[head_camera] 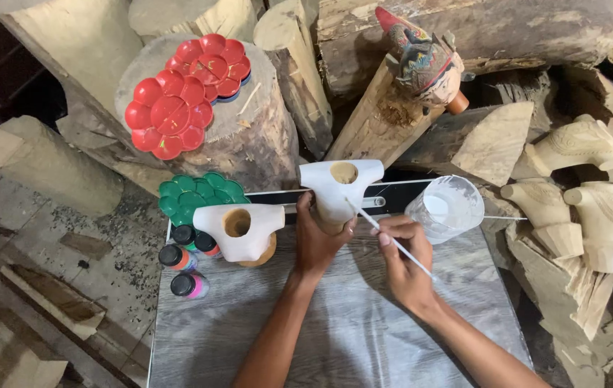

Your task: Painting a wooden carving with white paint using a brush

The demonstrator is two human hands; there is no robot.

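My left hand (315, 241) grips the lower part of a white-painted wooden carving (340, 185) with a round hole on top, held upright on the grey board (335, 330). My right hand (405, 255) holds a thin white brush (392, 241), its tip touching the carving's right side. A second white-painted carving (240, 228) stands on the board to the left. A clear plastic cup of white paint (446, 208) sits just right of my right hand.
Three small paint bottles (188, 267) stand at the board's left edge by a green flower-shaped palette (198, 194). Two red palettes (186, 93) lie on a log stump (249, 136). A painted bird carving (425, 61) and unpainted wooden carvings (586, 194) lie among logs behind and right.
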